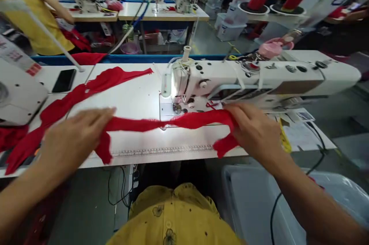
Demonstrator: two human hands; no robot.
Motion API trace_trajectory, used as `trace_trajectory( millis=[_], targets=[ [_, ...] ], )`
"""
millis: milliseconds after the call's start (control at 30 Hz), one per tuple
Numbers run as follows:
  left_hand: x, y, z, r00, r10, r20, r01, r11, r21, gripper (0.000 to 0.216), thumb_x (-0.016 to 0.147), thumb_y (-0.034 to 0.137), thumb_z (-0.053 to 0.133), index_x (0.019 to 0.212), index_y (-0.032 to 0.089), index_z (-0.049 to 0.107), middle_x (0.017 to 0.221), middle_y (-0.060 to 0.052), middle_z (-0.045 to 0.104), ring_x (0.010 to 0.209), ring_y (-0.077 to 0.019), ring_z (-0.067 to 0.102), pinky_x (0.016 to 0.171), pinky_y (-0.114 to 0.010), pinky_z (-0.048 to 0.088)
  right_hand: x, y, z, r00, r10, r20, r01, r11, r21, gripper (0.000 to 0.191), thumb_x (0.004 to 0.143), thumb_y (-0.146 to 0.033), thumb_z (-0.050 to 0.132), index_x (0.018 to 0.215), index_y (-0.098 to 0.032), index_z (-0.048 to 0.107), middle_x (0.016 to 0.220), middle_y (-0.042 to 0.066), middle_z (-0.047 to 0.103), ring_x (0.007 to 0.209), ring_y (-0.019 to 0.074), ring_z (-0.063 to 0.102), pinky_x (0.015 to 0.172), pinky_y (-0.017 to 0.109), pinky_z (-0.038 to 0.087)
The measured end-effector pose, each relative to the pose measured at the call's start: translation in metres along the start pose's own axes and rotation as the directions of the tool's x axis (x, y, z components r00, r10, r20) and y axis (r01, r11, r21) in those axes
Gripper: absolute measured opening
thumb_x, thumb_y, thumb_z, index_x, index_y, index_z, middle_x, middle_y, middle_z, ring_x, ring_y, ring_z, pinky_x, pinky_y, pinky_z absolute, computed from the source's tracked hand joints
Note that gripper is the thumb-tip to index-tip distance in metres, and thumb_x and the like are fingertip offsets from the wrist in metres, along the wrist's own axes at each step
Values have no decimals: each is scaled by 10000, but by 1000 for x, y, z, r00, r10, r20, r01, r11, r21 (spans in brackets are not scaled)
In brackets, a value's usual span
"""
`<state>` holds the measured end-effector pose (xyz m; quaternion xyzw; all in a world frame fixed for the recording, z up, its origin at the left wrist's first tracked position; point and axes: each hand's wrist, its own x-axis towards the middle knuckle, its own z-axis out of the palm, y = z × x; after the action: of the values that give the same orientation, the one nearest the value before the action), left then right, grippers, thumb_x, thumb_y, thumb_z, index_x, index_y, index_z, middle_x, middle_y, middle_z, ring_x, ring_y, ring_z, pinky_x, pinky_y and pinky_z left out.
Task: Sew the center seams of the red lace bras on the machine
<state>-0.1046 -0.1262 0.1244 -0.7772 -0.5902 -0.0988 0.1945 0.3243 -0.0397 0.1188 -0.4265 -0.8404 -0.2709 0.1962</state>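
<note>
A narrow strip of red fabric [161, 123] is stretched across the white sewing table [135, 99] in front of the needle of the white sewing machine [259, 77]. My left hand [76, 137] pinches the strip's left end, which hangs down in a loop. At the strip's right end my right hand [253, 131] grips the cloth, with a short tail sticking out below the palm. The middle of the strip lies just in front of the presser foot [176, 108].
A longer piece of red fabric [72, 100] runs diagonally over the table's left side. A black phone [63, 80] lies at the back left beside another machine [17, 91]. A grey plastic bin [253, 199] stands at my right. A person in yellow [37, 14] works behind.
</note>
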Motion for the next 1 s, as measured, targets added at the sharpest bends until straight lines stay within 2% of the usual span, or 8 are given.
trace_trajectory(
  millis=[100, 167, 233, 333, 500, 633, 767, 1000],
  targets=[
    [14, -16, 8, 992, -62, -107, 60, 998, -20, 624, 981, 261, 328, 1531, 516, 179, 1557, 149, 322, 1409, -300, 394, 1128, -561, 404, -6, 22, 11, 989, -14, -146, 2, 996, -84, 534, 894, -52, 474, 1416, -154, 516, 1287, 135, 660, 1123, 270, 638, 865, 366, 530],
    [3, -17, 25, 997, -21, -68, 15, 996, -88, 664, 963, 217, 323, 1530, 515, 149, 1574, 174, 221, 1447, -255, 310, 1240, -525, 216, -22, 26, 21, 989, -85, -124, 80, 996, -45, 574, 917, -71, 480, 1483, -161, 446, 1323, 142, 641, 1184, 282, 617, 961, 414, 516],
    [-20, -12, 45, 996, 65, 60, -54, 984, -172, 707, 942, 162, 269, 1542, 500, 108, 1591, 112, 176, 1443, -287, 299, 1241, -619, 118, -42, 20, 28, 982, -182, 52, 175, 978, 111, 531, 953, -166, 496, 1482, -148, 445, 1327, 163, 634, 1193, 298, 615, 996, 482, 507],
    [-47, 4, 64, 966, 159, 203, -95, 950, -296, 605, 1003, 284, 316, 1567, 436, 156, 1600, -18, 233, 1443, -371, 303, 1121, -765, 292, -60, -2, 30, 925, -273, 266, 157, 909, 387, 476, 980, -346, 529, 1421, -166, 512, 1371, 170, 605, 1232, 305, 599, 1044, 554, 478],
    [-8, 65, 73, 945, 319, -72, -301, 763, -572, 550, 1005, 142, 482, 1520, 296, 361, 1377, -66, 582, 1347, -209, 493, 1177, -451, 429, -27, -51, 49, 973, -207, 102, 99, 774, 625, 314, 981, -161, 500, 1263, -220, 626, 1278, 74, 679, 1234, 192, 607, 1140, 445, 443],
    [27, 115, 108, 921, 388, -35, -349, 781, -518, 428, 1051, 324, 474, 1425, 117, 467, 1453, -165, 497, 1407, -327, 400, 1193, -615, 326, -6, -84, 89, 953, -263, 153, 118, 782, 612, 308, 1005, -233, 480, 1255, -154, 641, 1303, 113, 662, 1247, 240, 596, 1084, 454, 498],
    [24, 121, 128, 909, 399, 125, -306, 838, -451, 577, 1042, 487, 441, 1509, 155, 367, 1583, -140, 314, 1472, -380, 251, 1176, -717, 238, -14, -90, 99, 952, -189, 241, 22, 827, 561, 392, 1005, -296, 498, 1336, -105, 589, 1395, 159, 594, 1301, 290, 551, 1085, 495, 486],
    [43, 120, 125, 980, 191, -55, -187, 793, -580, 338, 1060, 212, 383, 1359, 121, 511, 1366, -149, 564, 1297, -250, 518, 1191, -513, 383, 3, -88, 104, 972, -175, 157, 31, 756, 653, 300, 1010, -254, 481, 1235, -147, 648, 1283, 114, 665, 1216, 234, 590, 1059, 426, 490]
  ],
)
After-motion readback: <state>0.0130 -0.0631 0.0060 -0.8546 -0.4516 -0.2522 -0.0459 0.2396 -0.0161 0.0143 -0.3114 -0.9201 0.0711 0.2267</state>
